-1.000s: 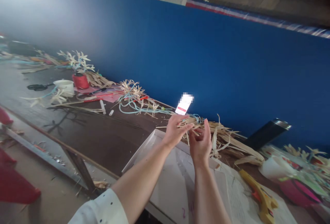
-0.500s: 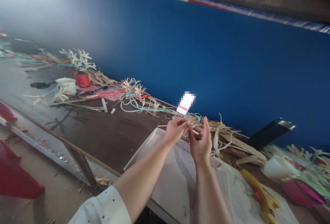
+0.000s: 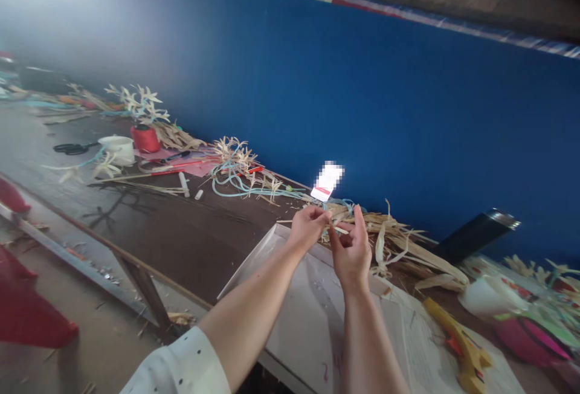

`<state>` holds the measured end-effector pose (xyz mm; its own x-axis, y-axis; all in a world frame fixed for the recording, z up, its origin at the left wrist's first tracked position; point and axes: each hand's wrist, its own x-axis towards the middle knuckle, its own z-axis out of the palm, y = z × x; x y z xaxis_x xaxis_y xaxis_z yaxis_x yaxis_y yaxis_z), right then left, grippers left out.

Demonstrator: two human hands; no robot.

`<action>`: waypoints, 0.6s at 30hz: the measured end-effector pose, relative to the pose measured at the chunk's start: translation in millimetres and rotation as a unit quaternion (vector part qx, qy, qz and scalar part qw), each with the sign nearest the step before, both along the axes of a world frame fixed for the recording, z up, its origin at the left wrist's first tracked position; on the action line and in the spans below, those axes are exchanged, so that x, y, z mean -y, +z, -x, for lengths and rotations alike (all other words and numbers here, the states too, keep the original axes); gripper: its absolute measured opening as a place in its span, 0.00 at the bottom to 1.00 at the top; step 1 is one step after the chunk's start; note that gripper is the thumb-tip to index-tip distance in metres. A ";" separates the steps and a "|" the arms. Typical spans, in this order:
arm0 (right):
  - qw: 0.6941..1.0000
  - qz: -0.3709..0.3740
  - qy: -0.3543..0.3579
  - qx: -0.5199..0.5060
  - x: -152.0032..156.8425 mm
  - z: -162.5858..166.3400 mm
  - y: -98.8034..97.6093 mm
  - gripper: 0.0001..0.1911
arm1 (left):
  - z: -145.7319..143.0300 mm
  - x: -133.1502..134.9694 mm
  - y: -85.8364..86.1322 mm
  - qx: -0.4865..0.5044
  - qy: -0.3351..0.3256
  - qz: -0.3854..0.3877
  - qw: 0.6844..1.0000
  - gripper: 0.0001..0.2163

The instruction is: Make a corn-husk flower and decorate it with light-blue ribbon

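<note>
My left hand and my right hand meet above the far edge of a white box lid. Between their fingertips is a small pale strip of dried husk. The left thumb and fingers pinch one end of it. My right thumb and index finger press on the other side, while another right finger points up. Fingers hide part of the strip. Just behind my hands lies a heap of dried husks. A lit phone leans against the blue wall beyond them.
Pale husk flowers on blue stems lie left of the phone. Farther left are a red thread spool, a white cup and black scissors. At right are a yellow glue gun, a dark flask and a white container.
My hands stay at nearly the same spot, with the fingertips shifted slightly left and closer together around the husk strip. Objects on the table have not moved.
</note>
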<state>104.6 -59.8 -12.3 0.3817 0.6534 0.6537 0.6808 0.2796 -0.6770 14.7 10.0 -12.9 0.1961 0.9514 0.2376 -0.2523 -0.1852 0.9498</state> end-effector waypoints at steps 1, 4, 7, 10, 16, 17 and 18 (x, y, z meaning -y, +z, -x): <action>1.000 -0.001 0.001 -0.002 -0.1 0.1 0.0 0.37 | 0.1 0.0 0.0 -0.001 0.000 0.000 1.000 0.13; 1.000 -0.003 0.005 -0.003 0.0 0.5 0.7 0.37 | 0.1 0.6 0.3 0.002 0.000 0.002 1.000 0.13; 1.000 -0.001 0.005 0.000 0.6 1.2 1.9 0.37 | 0.1 1.6 1.3 0.008 -0.004 0.003 1.000 0.13; 1.000 0.002 0.005 -0.003 0.9 1.5 2.2 0.37 | 0.3 2.8 3.3 0.012 -0.005 0.004 1.000 0.13; 1.000 0.004 0.003 -0.026 0.2 -0.9 1.3 0.38 | 3.2 6.4 9.9 0.006 -0.007 0.016 1.000 0.13; 1.000 0.006 0.002 -0.031 0.3 -1.4 1.4 0.38 | 3.5 6.7 10.4 0.008 -0.008 0.008 1.000 0.13; 0.999 0.008 -0.002 -0.035 0.3 -1.9 1.5 0.38 | 3.6 6.7 10.4 0.012 -0.010 -0.001 1.000 0.14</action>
